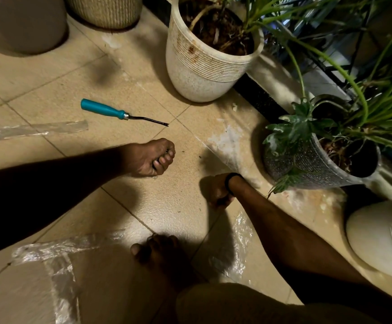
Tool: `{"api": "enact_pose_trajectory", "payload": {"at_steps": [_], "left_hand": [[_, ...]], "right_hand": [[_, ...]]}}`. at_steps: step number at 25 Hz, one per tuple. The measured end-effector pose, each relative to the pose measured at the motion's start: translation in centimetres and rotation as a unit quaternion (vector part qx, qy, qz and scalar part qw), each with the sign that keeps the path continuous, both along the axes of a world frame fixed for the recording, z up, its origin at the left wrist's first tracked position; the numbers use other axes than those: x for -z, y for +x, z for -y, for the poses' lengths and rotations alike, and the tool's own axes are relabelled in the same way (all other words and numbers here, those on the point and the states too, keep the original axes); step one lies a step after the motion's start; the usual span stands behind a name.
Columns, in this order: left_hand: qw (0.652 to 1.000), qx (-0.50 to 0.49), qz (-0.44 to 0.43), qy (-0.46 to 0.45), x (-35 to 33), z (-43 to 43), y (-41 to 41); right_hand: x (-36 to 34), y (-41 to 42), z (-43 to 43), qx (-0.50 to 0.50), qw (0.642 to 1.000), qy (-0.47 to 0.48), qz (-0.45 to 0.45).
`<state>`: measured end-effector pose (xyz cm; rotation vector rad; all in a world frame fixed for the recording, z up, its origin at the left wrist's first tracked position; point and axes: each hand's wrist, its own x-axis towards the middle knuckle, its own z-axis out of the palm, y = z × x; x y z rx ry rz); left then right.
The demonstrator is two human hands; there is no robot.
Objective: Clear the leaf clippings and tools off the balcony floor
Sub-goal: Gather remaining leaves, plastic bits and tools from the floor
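A teal-handled hand tool point(101, 110) with a thin dark metal prong lies on the tan floor tiles point(50, 90), apart from both hands. My left hand point(151, 160) is curled into a fist with its knuckles on the floor, below and right of the tool; nothing shows inside it. My right hand point(218, 191), with a black band on its wrist, is curled at the edge of a clear plastic sheet point(234, 242) that lies wrinkled on the tiles, and seems to grip it. Tiny dark specks of debris dot the tiles between the hands.
A white ribbed pot point(202, 66) stands behind, a dark speckled pot point(307, 164) with leafy plants at right, a pale pot point(381, 235) at far right. A woven pot point(106, 10) and a grey pot point(22, 24) stand at top left. A clear plastic strip point(38, 129) and my bare foot point(155, 253) are on the floor.
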<state>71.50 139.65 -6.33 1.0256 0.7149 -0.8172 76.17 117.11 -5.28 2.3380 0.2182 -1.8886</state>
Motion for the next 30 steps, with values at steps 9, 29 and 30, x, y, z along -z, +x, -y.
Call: {"api": "enact_pose_trajectory", "payload": {"at_steps": [9,29,30], "left_hand": [[0.999,-0.035,0.01,0.006,-0.9,-2.0,-1.3],[0.995,-0.056,0.009,-0.08,-0.1,-5.7,-2.7],[0.995,-0.056,0.009,-0.08,0.0,-5.6,-2.6]], "right_hand": [[-6.4,-0.4,-7.5,0.2,0.943,0.255,0.075],[-0.3,3.7,-5.7,0.154,0.853,0.172,0.468],[0.7,3.0,-5.0,0.2,0.836,0.19,0.475]]}}
